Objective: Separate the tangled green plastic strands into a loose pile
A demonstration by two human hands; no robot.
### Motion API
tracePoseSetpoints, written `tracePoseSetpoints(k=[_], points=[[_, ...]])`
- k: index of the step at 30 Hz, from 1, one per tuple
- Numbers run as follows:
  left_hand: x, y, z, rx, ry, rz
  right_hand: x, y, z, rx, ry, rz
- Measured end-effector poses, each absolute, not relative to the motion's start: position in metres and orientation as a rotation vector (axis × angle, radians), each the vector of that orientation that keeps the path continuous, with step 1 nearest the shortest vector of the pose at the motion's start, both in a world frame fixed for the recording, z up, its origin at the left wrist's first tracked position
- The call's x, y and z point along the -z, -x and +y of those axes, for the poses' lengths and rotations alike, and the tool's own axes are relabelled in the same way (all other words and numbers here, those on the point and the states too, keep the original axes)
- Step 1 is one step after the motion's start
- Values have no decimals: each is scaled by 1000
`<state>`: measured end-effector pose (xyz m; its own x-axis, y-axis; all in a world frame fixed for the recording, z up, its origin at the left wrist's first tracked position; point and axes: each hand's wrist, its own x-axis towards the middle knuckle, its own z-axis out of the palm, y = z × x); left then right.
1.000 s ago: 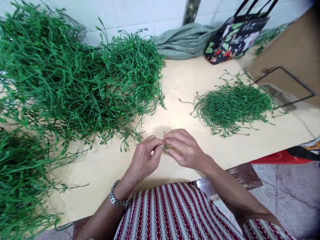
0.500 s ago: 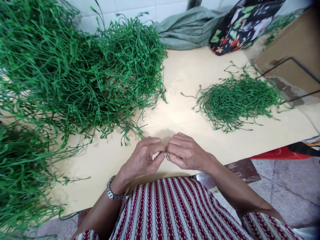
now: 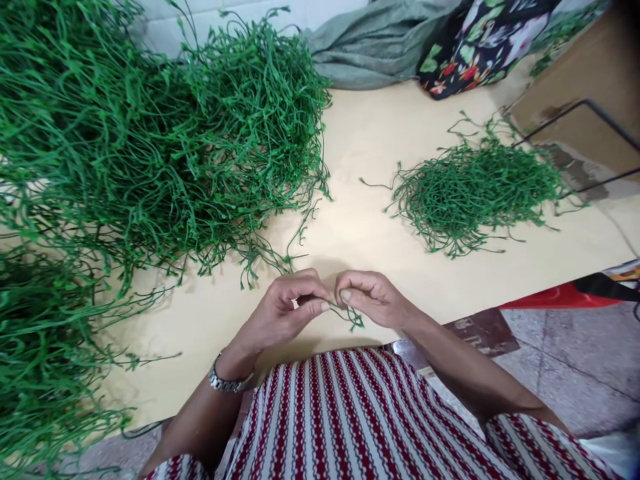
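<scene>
Close to the table's front edge, my left hand (image 3: 287, 310) and my right hand (image 3: 375, 298) are almost touching. Both are closed in a pinch on a thin green stem (image 3: 356, 321), whose small forked tips hang out below the right thumb. The rest of the stem is partly hidden by the fingers. Just beyond the left hand spreads a large tangled heap of green stems (image 3: 165, 153) with small bud-like tips. A smaller pile of similar stems (image 3: 475, 190) lies to the right, apart from both hands.
More stems (image 3: 40, 353) cover the left edge of the pale table (image 3: 350, 220). Along the back wall lie a grey-green cloth sack (image 3: 370, 50) and a black floral bag (image 3: 465, 57). A cardboard box (image 3: 585, 100) and a thin black metal frame (image 3: 555, 121) stand at the right.
Both hands have shifted slightly, and the right hand has turned so its thumb shows on top. The stem's tips now show below the fingers. The view has tilted a little.
</scene>
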<state>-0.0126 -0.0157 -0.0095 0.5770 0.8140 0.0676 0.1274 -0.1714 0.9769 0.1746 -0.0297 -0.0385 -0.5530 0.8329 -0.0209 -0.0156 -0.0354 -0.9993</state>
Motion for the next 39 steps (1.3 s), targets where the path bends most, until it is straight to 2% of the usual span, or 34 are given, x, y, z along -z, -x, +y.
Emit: tracePoseSetpoints(k=[2,7,10,20,24,29,36,39], points=[[12,11,-16,-802,-1769,837,39,-171,-27,-1629,922,-1537],[18,4,-22,-978,-2070,968,43,-161,-30,-1809,850,-1370],[21,2,-24,-1031,-2221,1032,42,-161,-34,-1763,909,-1403],[17,-2,-32,-972,-2344,1165,25,-165,-41,-1000,1111,-1886],[15,-1,-35,-859,-2343,1217,26,-165,-44,-856,1124,-1984],[13,0,-34,-910,-2041,1072,24,-170,-42,-1116,1080,-1875],[21,-2,-35,-1070,-1322,978,34,-167,-38,-1571,886,-1408],[25,0,-32,-1178,-1125,1050,35,-171,-39,-1610,814,-1239]])
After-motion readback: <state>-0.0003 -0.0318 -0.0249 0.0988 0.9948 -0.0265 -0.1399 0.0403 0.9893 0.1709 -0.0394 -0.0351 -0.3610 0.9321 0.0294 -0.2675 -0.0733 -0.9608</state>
